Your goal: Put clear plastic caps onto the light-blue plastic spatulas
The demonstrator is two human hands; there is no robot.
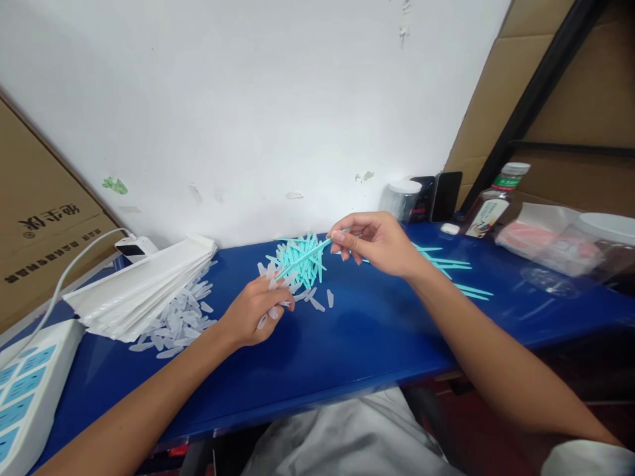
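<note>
My right hand [376,242] pinches one end of a thin turquoise stick [303,257] above the blue table [357,344]. The stick's other end reaches my left hand [258,312], whose fingers are curled around several small clear plastic caps [272,311]. A pile of turquoise sticks [301,264] lies just behind both hands. More turquoise sticks [454,268] are spread on the table to the right of my right wrist. A few loose clear caps [322,301] lie between the hands.
A stack of white sleeves [143,284] rests over a heap of clear caps [181,320] at the left. A power strip [27,390] and charger [135,248] sit far left. Jars [403,198], a phone [445,195], a bottle [496,201] and plastic bags [550,238] stand at the right.
</note>
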